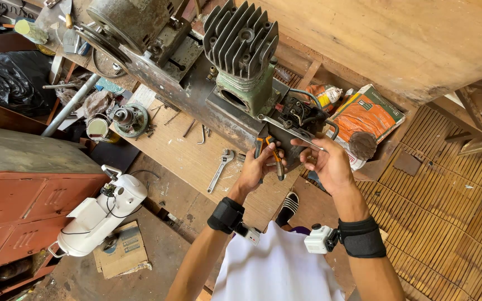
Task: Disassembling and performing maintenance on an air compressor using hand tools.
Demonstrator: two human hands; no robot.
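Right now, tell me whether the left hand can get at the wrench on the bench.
Probably yes. The wrench lies in the open on the bench, just left of the left hand, with nothing between them. But that hand already grips pliers, so it would likely need to put them down first.

Bench: worn plywood workbench top [196,161] is carrying a rusty steel compressor base with finned cylinder [241,39] | near edge: silver adjustable wrench [220,169] is lying flat | left: round grey metal hub [130,119] and small tin can [98,128] are sitting together
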